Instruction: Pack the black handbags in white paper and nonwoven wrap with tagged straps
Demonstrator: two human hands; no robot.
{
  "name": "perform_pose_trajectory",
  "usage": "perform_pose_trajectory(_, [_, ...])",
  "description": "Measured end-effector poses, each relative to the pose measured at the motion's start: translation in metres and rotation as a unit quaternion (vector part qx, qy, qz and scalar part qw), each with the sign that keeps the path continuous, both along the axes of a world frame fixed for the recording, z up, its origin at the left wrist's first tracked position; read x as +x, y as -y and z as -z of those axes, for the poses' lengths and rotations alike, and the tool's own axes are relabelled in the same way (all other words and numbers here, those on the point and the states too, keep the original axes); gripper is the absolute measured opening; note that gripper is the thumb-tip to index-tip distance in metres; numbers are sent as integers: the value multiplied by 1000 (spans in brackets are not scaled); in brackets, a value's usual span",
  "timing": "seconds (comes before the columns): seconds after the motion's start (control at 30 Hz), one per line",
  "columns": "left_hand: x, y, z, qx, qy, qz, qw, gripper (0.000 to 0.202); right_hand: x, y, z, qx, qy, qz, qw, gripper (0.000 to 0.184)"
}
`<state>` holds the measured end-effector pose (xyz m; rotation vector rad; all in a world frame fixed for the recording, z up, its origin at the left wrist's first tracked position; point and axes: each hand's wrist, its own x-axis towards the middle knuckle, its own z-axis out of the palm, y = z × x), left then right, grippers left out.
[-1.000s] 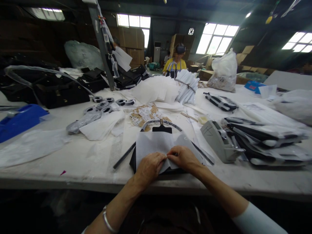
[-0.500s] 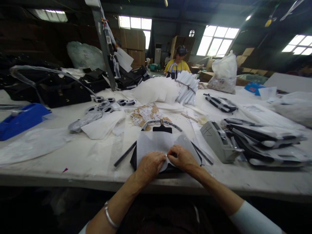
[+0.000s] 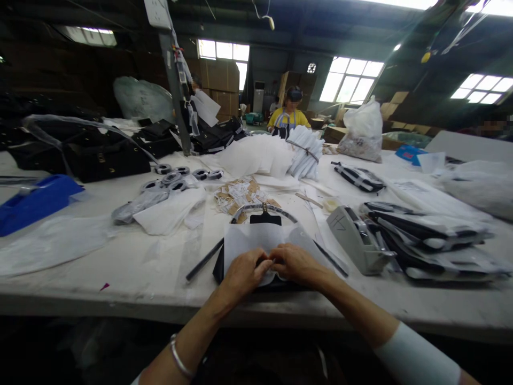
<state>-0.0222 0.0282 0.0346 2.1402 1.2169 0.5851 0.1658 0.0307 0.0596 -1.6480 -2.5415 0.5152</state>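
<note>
In front of me a black handbag [image 3: 218, 268] lies on the table, its wrapped handle [image 3: 285, 212] arched toward the far side and a black flap tab [image 3: 265, 218] showing. A white paper sheet [image 3: 250, 238] covers most of the bag. My left hand [image 3: 246, 272] and my right hand [image 3: 292, 262] meet over the sheet's near part, fingers bent and pinched together. The sheet's near edge curls between them. Whatever small part they pinch besides the paper is hidden by the fingers. Dark strap ends [image 3: 204, 260] stick out on both sides of the bag.
A grey tape dispenser [image 3: 352, 240] and stacked wrapped black bags [image 3: 436, 235] are at right. Beyond the handle lie paper tags [image 3: 238, 195] and white paper [image 3: 256, 155]. Tape rolls [image 3: 172, 176] and a blue dispenser [image 3: 44, 198] are at left. A person in yellow [image 3: 288, 115] is across the table.
My hands have drawn closer together, with the fingers now curled inward over the sheet's near edge. The view has tilted up slightly, so the scene sits a little lower.
</note>
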Motion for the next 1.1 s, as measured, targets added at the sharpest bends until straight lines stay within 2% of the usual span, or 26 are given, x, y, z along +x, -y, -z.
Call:
perform_pose_trajectory(0.1, [4,-1,-8,6,-62,26,998,22,-3,-11,-24,-56,47,-33,997,20])
perform_pose_trajectory(0.2, [9,1,-14,58,-159,71,983,30,-8,-33,-48,-125,81,-75,986,18])
perform_pose_trajectory(0.3, [15,3,-18,78,-221,98,967,31,-18,-52,-55,-97,68,-60,991,20])
perform_pose_trajectory(0.4, [18,-2,-24,76,-232,115,963,34,-24,-52,-37,-7,33,-36,999,25])
perform_pose_trajectory(0.53, [19,-19,-33,70,-225,133,963,31,-10,-34,9,83,-22,-17,996,28])
perform_pose_trajectory(0.6, [22,-25,-33,67,-227,113,965,19,0,-27,29,160,-90,-22,983,22])
perform_pose_trajectory(0.67, [26,-26,-27,72,-236,59,967,18,8,-24,42,235,-140,-31,961,17])
perform_pose_trajectory(0.77, [30,-19,-12,93,-249,-16,964,30,9,-23,48,306,-148,-30,940,15])
perform_pose_trajectory(0.83, [29,-13,-3,126,-248,-37,960,26,7,-24,48,322,-132,-28,937,15])
perform_pose_trajectory(0.97, [24,-9,4,214,-246,-76,942,11,3,-23,45,297,-85,4,951,14])
perform_pose_trajectory(1.1, [16,-19,4,215,-263,-82,937,18,1,-25,45,259,-45,35,964,15])
